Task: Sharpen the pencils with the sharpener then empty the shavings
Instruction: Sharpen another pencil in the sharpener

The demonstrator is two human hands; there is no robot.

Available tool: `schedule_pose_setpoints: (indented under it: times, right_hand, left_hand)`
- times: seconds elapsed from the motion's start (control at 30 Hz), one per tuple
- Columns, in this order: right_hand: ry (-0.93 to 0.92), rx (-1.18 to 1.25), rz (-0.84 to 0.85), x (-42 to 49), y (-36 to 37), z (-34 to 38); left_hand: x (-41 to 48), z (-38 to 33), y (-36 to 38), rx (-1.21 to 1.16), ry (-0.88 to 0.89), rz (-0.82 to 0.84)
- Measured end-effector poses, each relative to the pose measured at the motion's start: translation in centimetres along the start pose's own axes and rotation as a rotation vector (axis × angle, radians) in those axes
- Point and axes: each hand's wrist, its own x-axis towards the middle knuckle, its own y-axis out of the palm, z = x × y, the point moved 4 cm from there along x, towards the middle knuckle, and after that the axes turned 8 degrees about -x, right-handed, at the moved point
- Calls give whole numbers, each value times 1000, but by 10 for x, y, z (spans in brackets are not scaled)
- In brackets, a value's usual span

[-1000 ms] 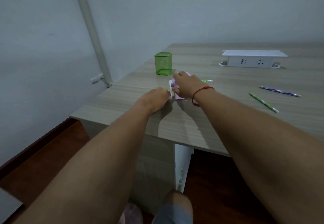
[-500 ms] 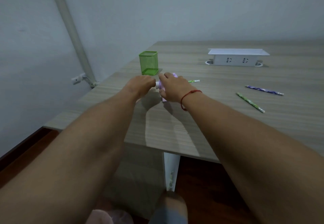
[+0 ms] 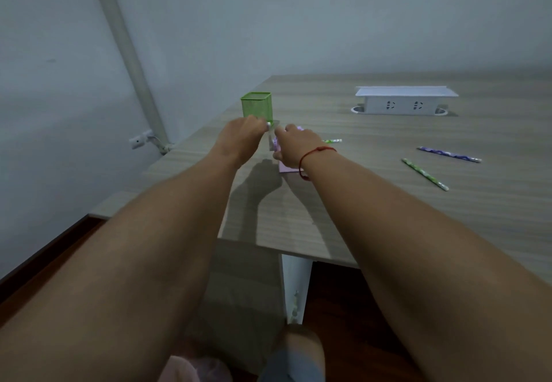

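A small pink and purple pencil sharpener stands on the wooden desk, mostly hidden by my hands. My right hand, with a red string on its wrist, clasps the sharpener from above. My left hand is closed on a small white handle at the sharpener's left side. The end of a green pencil pokes out to the right from behind my right hand. Two loose pencils lie further right, one purple and one green.
A green mesh pen holder stands just behind my left hand. A white power socket box sits at the back of the desk. The desk's near edge runs below my forearms, and a wall pipe rises on the left.
My left hand has lifted off the desk and moved up to the sharpener's left side, closing on its handle. My right hand has stayed on the sharpener.
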Motion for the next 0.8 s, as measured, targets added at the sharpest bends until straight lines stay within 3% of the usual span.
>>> schedule_pose_setpoints:
  times: [0.17, 0.27, 0.43, 0.8]
  right_hand:
    - [30, 4, 11, 2, -2, 2]
    - [34, -7, 19, 0, -1, 4]
    - [-22, -39, -13, -2, 3, 2]
    - [-83, -21, -81, 2, 8, -4]
  left_hand:
    - [-27, -10, -10, -172, 66, -64]
    - [-45, -19, 6, -281, -12, 11]
    - [-43, -20, 44, -175, -177, 232]
    - [-3, 0, 59, -128, -116, 285]
